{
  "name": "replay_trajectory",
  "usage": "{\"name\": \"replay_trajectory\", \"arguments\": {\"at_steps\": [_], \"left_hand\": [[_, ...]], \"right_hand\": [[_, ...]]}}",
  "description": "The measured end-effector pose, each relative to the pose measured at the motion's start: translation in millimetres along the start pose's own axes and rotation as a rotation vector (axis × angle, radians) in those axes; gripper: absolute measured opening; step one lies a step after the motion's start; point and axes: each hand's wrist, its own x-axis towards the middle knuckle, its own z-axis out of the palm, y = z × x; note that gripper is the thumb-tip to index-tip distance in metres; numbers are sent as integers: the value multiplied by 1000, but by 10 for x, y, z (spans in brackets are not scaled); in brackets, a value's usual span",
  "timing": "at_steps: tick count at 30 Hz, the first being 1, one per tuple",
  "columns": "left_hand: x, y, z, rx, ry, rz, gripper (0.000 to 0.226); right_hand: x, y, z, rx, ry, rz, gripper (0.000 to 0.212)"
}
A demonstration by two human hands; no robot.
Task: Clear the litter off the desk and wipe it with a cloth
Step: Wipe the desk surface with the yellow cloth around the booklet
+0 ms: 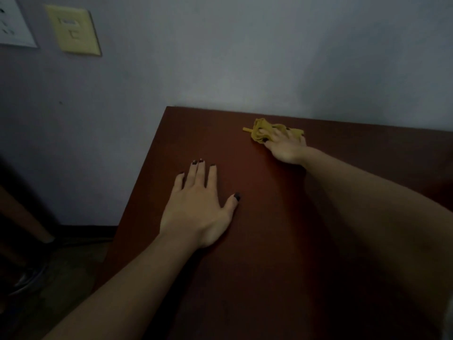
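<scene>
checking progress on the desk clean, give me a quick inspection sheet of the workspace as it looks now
surface: dark reddish-brown wooden desk, bare apart from the hands and cloth; dim light, fine dirt cannot be judged
job's things: crumpled mustard-yellow cloth near the back edge by the wall
clutter: no litter seen
grippers: left hand flat on the desk, fingers spread, holding nothing; right hand pressed on the cloth, fingers over it
cables: nothing seen
surroundings: grey wall with a pale yellow switch plate and a white socket plate; dark floor at the left
</scene>
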Motion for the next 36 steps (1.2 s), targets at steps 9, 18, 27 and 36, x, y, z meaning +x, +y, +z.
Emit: {"name": "replay_trajectory", "arguments": {"at_steps": [9,18,27,36], "left_hand": [[-3,19,-46,-28,-18,-2,71],[-5,9,-38,51,-72,9,80],[8,-9,-41,113,-91,6,95],[-5,-15,-9,86,-40,27,105]], "right_hand": [[-1021,-167,187,-87,-81,-438,47],[-1845,49,304,-58,-129,-602,47],[-823,94,125,-4,-88,-442,46],[224,-209,31,24,29,-76,50]]}}
